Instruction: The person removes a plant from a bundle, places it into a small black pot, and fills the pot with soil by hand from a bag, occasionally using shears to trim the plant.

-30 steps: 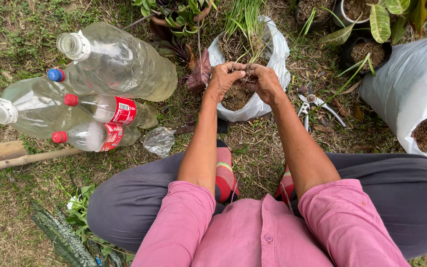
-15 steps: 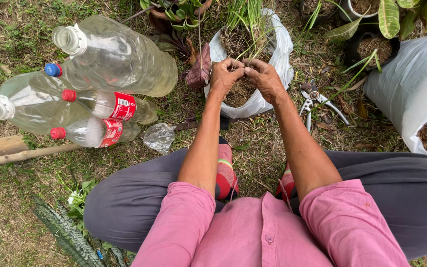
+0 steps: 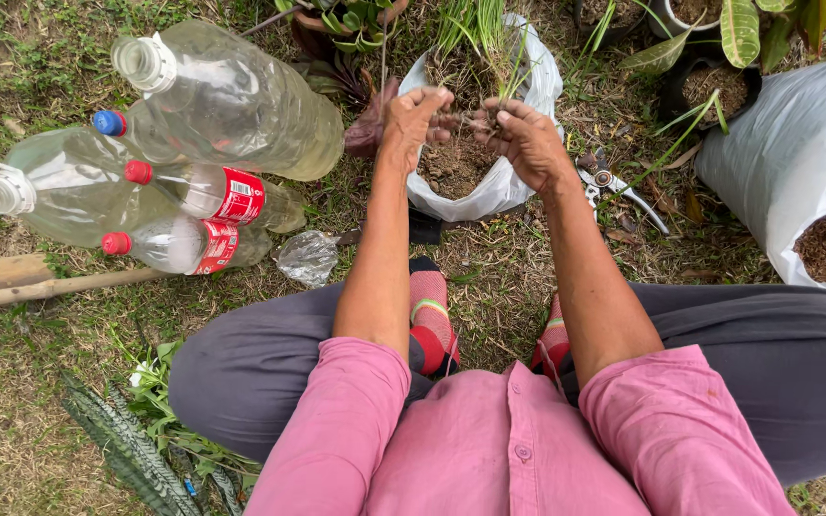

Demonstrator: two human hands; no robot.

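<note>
We hold our left hand (image 3: 411, 122) and right hand (image 3: 525, 141) over the white bag (image 3: 513, 182) of soil. Both now pinch a clump of roots (image 3: 466, 120) between curled fingers. A moment ago our hands sat closer together, touching. Now they are a bit apart, so we seem to be pulling the roots open. The bottles (image 3: 193, 143) lie as before.

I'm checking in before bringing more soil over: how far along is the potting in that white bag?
Done: the white bag already holds soil and green shoots stand at its far side. In hand: the left hand and right hand hold a clump of roots above the soil. Left: the clump is not yet set in, and the pruning shears lie unused on the grass.
</note>
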